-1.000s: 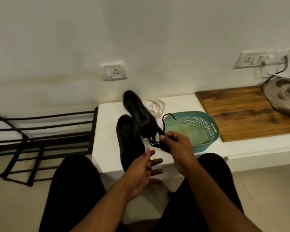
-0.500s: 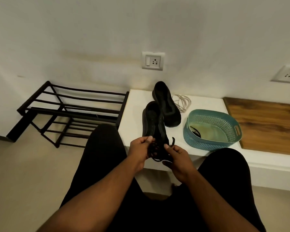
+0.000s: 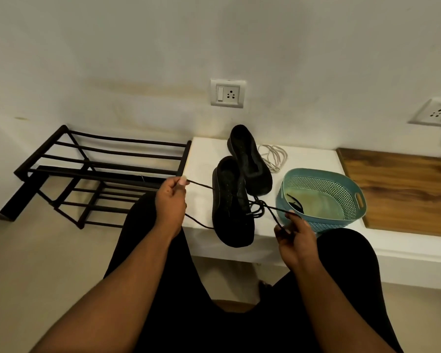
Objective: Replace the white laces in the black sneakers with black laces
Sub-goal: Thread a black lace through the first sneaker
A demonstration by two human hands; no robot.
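A: What do the hands have hold of?

B: The left hand pinches one stretch of the black lace between thumb and forefinger, the other fingers curled. The right hand pinches another stretch of it, fingers curled in.

A: And the lace between them?

B: It runs from the left hand's fingertips across the near sneaker, bunches in loops just left of the right hand, then rises to that hand's fingers. A strand also trails below the left hand to the shoe.

A: Where are the shoes?

B: The near one lies between the hands on the white ledge, its heel past the edge. The far sneaker lies beyond it, touching it.

A: The white laces?

B: Coiled beyond the right hand, beside the far sneaker. A teal basket sits just beyond and right of that hand, a dark lace inside it.
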